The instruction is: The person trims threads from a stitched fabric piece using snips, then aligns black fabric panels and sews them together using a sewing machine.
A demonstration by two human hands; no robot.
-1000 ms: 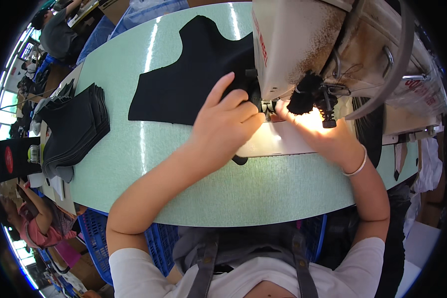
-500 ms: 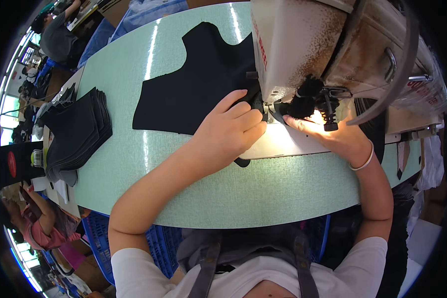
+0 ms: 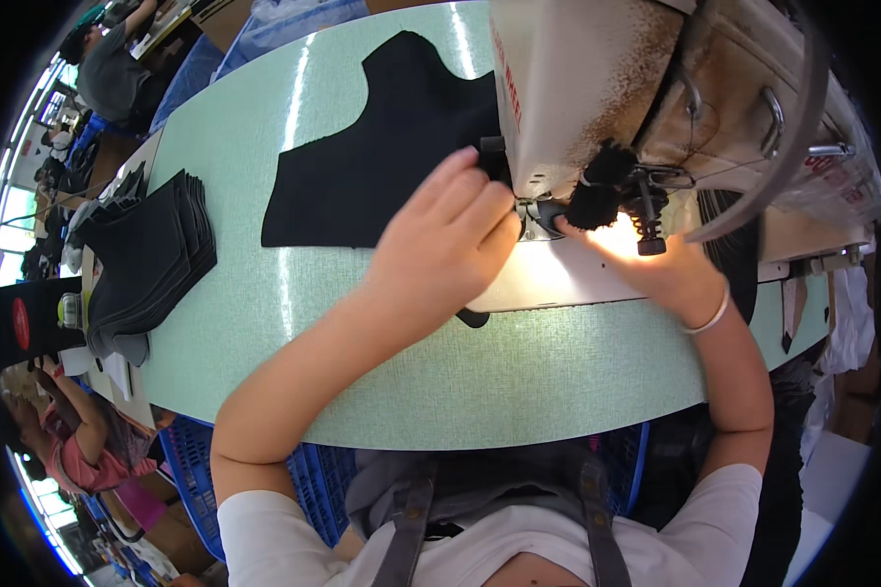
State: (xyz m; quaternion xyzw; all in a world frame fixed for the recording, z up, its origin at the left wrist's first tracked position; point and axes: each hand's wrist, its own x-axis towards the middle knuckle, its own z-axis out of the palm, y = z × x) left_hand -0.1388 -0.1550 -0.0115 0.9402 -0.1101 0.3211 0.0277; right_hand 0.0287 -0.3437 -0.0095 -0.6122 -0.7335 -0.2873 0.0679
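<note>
A large black cut fabric piece lies on the pale green table, its right edge running to the needle area of a sewing machine. My left hand is closed at that edge, fingers curled down on the cloth just left of the needle. From the right, my right hand reaches under the machine head. One of its digits stretches to a small dark rounded part beside the needle. Black fuzzy material and the thread tension parts hide its other fingers, so their grip does not show.
A stack of black fabric pieces lies at the table's left. Blue crates stand below the table's front edge. A curved grey tube arches over the machine's right side. Other people sit off to the left.
The large fabric piece has shifted slightly away from me. My left hand has moved a little up with it, still closed. My right hand has shifted slightly at the needle area.
</note>
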